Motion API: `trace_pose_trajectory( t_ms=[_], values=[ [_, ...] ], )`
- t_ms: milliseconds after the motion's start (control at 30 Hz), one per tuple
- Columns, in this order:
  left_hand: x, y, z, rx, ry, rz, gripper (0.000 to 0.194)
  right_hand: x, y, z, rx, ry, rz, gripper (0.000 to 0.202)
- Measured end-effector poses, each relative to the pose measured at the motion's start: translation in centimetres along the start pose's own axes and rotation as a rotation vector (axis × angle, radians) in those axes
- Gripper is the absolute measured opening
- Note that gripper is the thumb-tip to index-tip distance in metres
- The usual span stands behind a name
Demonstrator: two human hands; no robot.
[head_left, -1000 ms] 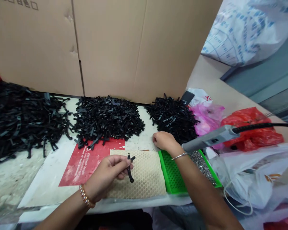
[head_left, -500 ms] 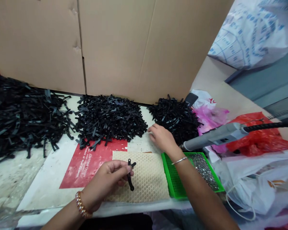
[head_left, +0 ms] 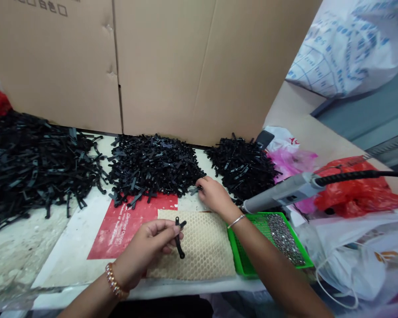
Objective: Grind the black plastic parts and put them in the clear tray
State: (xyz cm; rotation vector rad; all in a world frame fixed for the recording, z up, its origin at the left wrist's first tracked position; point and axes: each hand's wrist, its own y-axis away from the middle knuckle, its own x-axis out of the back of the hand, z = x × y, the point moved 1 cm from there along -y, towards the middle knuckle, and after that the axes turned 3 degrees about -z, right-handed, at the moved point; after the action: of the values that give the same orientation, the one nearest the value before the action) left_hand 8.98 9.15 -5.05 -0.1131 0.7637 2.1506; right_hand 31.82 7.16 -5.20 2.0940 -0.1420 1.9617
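My left hand (head_left: 157,240) pinches a slim black plastic arm (head_left: 179,245) between thumb and fingers, above the cream honeycomb-textured mat (head_left: 205,251). A short black piece crosses this arm near its top, forming a small fork. At the right edge of the middle heap of black pieces (head_left: 155,163), my right hand (head_left: 214,194) has its fingers closed on a small black piece (head_left: 195,190), partly hidden by the fingers. A grey electric screwdriver (head_left: 278,194) lies slantwise beside my right wrist, its tip end partly hidden there.
Under my right forearm sits a green basket (head_left: 232,247) with small shiny metal parts (head_left: 283,236). More black pieces are heaped at the left (head_left: 36,163) and right (head_left: 242,165). A tall cardboard box (head_left: 159,66) stands behind. Red (head_left: 358,190) and white (head_left: 345,251) plastic bags lie right.
My right hand has moved slightly left and closed on a small black piece by the middle heap. The screwdriver has shifted left. My left hand still holds the black plastic arm.
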Motion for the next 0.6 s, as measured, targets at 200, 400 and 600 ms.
trace_pose_trajectory(
  t_ms=[200,400,600],
  values=[
    [0.8,0.5,0.3,-0.072,0.010,0.032,0.025,1.2,3.5,0.4,0.037,-0.768,0.247,0.019],
    [-0.9,1.9,0.5,-0.022,0.214,-0.079,0.020,0.6,9.3,-4.7,0.161,-1.265,0.452,0.017],
    [-1.0,3.0,-0.1,0.086,0.511,-0.109,0.013,0.4,11.7,-6.8,0.391,-1.027,0.664,0.021]
  ],
)
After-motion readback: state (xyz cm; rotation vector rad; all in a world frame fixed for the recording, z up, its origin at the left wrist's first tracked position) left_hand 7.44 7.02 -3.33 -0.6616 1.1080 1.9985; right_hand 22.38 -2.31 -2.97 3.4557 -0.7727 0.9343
